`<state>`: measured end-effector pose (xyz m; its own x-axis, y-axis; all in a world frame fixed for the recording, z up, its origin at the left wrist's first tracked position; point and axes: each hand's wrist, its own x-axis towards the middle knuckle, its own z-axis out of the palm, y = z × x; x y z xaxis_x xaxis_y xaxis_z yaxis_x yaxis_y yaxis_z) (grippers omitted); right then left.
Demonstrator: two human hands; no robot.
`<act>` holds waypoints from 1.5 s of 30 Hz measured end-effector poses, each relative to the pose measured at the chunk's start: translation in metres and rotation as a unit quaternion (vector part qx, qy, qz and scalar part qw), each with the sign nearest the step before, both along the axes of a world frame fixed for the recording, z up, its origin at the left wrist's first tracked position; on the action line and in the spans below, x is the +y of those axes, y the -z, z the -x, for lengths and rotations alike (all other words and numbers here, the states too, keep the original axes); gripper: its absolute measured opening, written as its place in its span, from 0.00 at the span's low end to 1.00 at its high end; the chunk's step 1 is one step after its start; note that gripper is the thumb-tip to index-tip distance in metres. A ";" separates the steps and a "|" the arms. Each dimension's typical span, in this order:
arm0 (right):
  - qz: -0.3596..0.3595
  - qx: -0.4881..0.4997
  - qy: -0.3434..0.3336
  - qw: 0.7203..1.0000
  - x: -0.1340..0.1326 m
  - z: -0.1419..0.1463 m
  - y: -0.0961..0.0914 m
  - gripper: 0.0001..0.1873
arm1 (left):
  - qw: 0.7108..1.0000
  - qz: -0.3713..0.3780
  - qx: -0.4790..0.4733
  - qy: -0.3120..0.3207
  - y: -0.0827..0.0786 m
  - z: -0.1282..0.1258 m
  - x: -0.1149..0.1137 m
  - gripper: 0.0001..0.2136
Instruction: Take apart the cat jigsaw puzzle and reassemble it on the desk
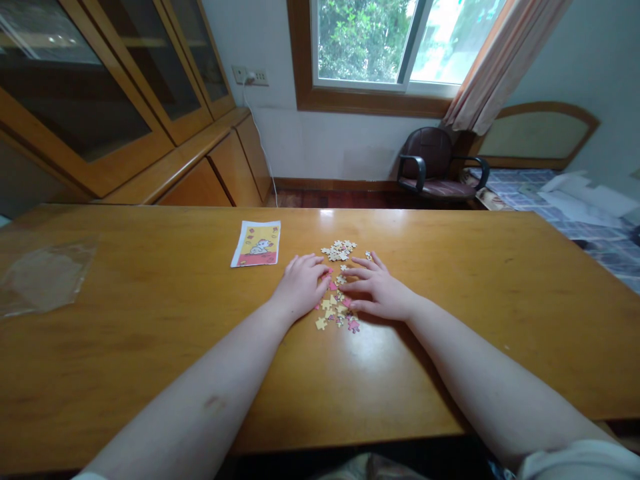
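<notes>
Jigsaw puzzle pieces [329,312] in yellow, pink and white lie loose on the wooden table [165,307], between my two hands. My left hand [301,283] rests at the left side of them, palm down, fingers bent forward and thumb apart. Its fingertips are beside pink pieces, partly hiding them. From the right, my right hand [381,288] reaches over the pieces with its fingers spread, fingertips at the pieces and nothing held. Just beyond both hands is a heap of mostly pale puzzle pieces [339,251]. A few small pieces [369,255] lie by my right fingertips.
A picture card [257,244] with a white animal on yellow and pink lies left of the heap. At the far left is a clear plastic bag [47,277]. Beyond the table stand a wooden cabinet [235,167], an office chair [434,163] and a bed [530,183].
</notes>
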<state>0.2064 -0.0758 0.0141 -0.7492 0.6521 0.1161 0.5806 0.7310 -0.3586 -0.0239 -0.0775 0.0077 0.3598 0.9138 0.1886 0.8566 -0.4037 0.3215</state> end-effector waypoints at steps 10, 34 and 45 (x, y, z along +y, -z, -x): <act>-0.014 0.035 0.064 0.997 0.004 -0.003 0.004 0.17 | 1.000 0.016 -0.014 0.019 -0.003 0.000 -0.001 0.13; -0.054 0.101 0.177 0.978 0.013 -0.008 0.018 0.14 | 0.999 0.029 -0.029 0.029 -0.003 0.000 0.000 0.14; -0.023 -0.010 0.074 0.997 0.003 0.000 0.010 0.22 | 0.999 0.031 -0.016 0.026 0.000 0.001 0.001 0.16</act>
